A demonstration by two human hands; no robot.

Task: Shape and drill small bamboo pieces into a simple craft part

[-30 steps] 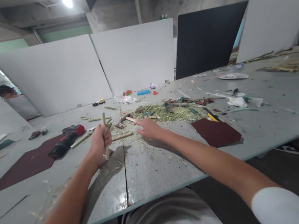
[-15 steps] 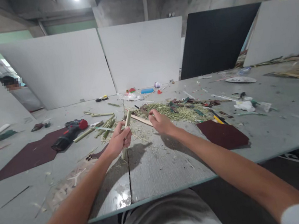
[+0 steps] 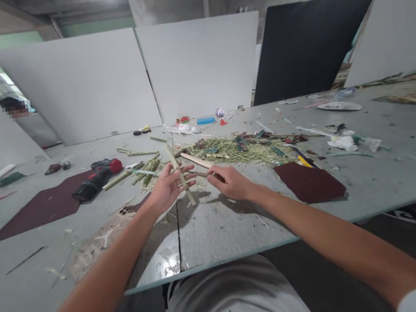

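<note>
My left hand (image 3: 169, 187) holds a pale green plant stalk (image 3: 180, 173) slantwise, its lower end pointing toward me. The thumb and palm side carry the stalk while the fingers are spread behind it. My right hand (image 3: 231, 181) is closed on a thin, dark knife-like tool (image 3: 200, 174). Its narrow end reaches left to the stalk and the left fingertips; whether it touches is unclear. Just beyond the right hand, a flat light wooden strip (image 3: 195, 160) points away to the left. Cut stalks (image 3: 149, 166) lie left of the left hand, and green shavings (image 3: 257, 149) are heaped behind both hands.
A black and red power drill (image 3: 96, 180) rests on a dark maroon sheet (image 3: 39, 207) at left. Another maroon piece (image 3: 309, 182) lies right, beside a yellow-handled tool (image 3: 304, 160). White panels (image 3: 202, 68) and a black panel (image 3: 312, 46) stand behind. A person's head shows far left.
The stalk has tilted the other way, its lower end swinging right, and the left fingers have spread. The tool in my right hand has come down toward the stalk. The view has dipped slightly.
</note>
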